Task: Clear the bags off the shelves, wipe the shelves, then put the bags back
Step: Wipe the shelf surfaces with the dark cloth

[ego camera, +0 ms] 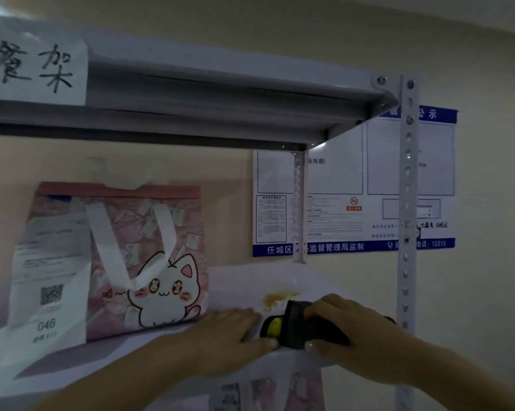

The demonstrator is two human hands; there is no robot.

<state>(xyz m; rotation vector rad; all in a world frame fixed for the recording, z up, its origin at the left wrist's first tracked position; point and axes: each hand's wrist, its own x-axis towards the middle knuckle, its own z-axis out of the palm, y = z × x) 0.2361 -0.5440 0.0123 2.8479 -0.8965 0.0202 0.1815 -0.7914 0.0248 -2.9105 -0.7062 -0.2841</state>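
right hand [351, 327] grips a dark cloth [306, 327], left hand [229, 330] flat on shelf [238, 286]

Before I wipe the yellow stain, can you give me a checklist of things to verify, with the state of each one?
1. Cloth in hand: ok. The right hand grips the dark cloth.
2. Stain reachable: ok. The yellow stain lies bare just behind the cloth.
3. Shelf cleared of bags: not ok. The pink cat bag stands on the shelf, left of the stain.
4. Left hand free: ok, flat on the shelf, holding nothing.
5. Cloth damp: cannot tell.
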